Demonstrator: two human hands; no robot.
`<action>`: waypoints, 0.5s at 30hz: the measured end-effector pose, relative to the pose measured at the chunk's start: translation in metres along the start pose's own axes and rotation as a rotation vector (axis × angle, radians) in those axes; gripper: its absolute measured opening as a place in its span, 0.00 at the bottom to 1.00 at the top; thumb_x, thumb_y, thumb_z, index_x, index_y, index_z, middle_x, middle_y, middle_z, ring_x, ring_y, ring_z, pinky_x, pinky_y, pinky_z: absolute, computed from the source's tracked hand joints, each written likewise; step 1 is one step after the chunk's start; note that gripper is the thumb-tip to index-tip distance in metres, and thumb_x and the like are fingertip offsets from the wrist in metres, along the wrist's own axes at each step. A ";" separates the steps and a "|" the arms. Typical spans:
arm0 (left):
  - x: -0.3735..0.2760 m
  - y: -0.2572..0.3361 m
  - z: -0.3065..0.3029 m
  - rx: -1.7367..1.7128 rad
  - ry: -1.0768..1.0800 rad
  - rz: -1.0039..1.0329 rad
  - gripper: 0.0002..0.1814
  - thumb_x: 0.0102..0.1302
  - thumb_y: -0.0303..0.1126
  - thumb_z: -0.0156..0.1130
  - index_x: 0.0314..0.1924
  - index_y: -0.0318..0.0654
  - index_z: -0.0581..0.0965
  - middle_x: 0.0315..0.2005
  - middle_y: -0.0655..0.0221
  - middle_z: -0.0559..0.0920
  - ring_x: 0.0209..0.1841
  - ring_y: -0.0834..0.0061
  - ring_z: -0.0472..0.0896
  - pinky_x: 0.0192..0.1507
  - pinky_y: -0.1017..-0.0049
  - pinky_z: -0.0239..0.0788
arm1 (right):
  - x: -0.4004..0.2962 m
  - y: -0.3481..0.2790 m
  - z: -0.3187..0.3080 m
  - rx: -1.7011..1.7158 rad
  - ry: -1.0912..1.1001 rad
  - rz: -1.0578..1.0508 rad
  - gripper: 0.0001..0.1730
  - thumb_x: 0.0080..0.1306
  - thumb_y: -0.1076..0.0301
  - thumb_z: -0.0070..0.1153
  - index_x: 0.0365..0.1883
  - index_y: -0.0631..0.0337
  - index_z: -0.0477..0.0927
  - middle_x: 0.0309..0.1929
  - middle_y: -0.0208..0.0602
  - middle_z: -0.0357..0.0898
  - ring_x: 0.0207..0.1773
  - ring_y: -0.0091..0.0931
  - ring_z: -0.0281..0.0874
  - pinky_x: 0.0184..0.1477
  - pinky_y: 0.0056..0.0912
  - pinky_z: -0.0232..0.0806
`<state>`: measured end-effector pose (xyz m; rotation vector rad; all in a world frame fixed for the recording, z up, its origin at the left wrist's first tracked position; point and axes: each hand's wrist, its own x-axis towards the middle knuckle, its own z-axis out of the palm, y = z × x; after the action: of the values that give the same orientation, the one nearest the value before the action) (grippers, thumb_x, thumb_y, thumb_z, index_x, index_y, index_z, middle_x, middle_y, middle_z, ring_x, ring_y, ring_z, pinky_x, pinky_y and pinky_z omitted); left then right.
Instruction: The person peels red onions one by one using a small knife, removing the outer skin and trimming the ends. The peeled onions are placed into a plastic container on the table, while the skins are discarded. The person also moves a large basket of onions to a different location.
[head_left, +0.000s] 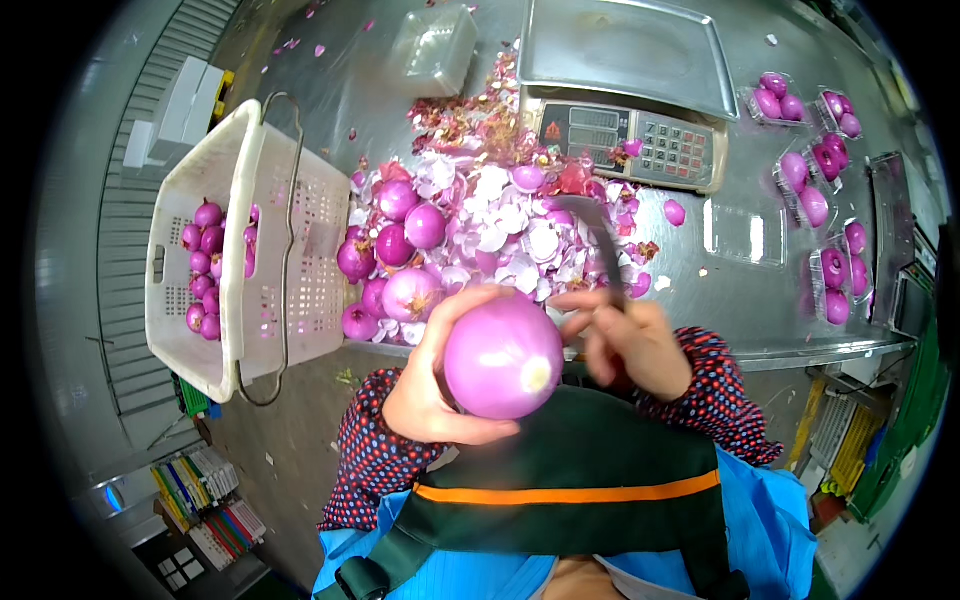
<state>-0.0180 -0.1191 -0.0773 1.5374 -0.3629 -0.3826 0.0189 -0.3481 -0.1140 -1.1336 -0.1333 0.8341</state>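
Note:
A large peeled red onion (504, 355) rests in my left hand (442, 375), its pale cut end turned up toward me. My right hand (634, 341), slightly blurred, grips a knife (602, 244) whose curved dark blade points away over the table. Just beyond both hands lies a heap of onion skins (510, 232), white, purple and brown. Several whole red onions (412, 295) sit at the heap's left side, near the table's front edge.
A white plastic basket (247, 150) with a wire handle holds more onions at left. Behind the skins are a clear plastic tray (435, 49) and a digital scale (630, 142) with a metal pan (630, 56). Several packed onion trays (780, 101) and an empty one (745, 232) lie at right.

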 end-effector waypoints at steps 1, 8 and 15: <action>0.004 0.001 0.001 0.154 0.022 0.037 0.54 0.39 0.28 0.72 0.63 0.35 0.48 0.59 0.58 0.58 0.62 0.67 0.59 0.59 0.69 0.52 | 0.002 -0.001 0.004 0.122 -0.110 0.084 0.22 0.68 0.61 0.39 0.56 0.64 0.65 0.16 0.27 0.70 0.14 0.15 0.65 0.21 0.13 0.59; 0.000 -0.017 0.011 -0.846 0.116 -0.266 0.42 0.59 0.43 0.58 0.65 0.39 0.45 0.61 0.56 0.56 0.58 0.57 0.64 0.52 0.62 0.67 | 0.002 -0.006 0.017 -0.087 0.037 -0.243 0.27 0.60 0.79 0.49 0.59 0.61 0.62 0.42 0.34 0.74 0.25 0.16 0.72 0.25 0.14 0.63; -0.006 -0.039 0.018 -1.553 -0.032 -0.151 0.41 0.61 0.58 0.46 0.64 0.37 0.50 0.56 0.46 0.62 0.51 0.49 0.71 0.48 0.59 0.69 | -0.004 -0.006 0.002 0.011 0.152 -0.219 0.25 0.68 0.69 0.36 0.63 0.64 0.52 0.40 0.40 0.75 0.17 0.13 0.63 0.20 0.13 0.59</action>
<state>-0.0317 -0.1320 -0.1161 0.0313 0.0836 -0.5925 0.0185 -0.3497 -0.1065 -1.1449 -0.1237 0.5514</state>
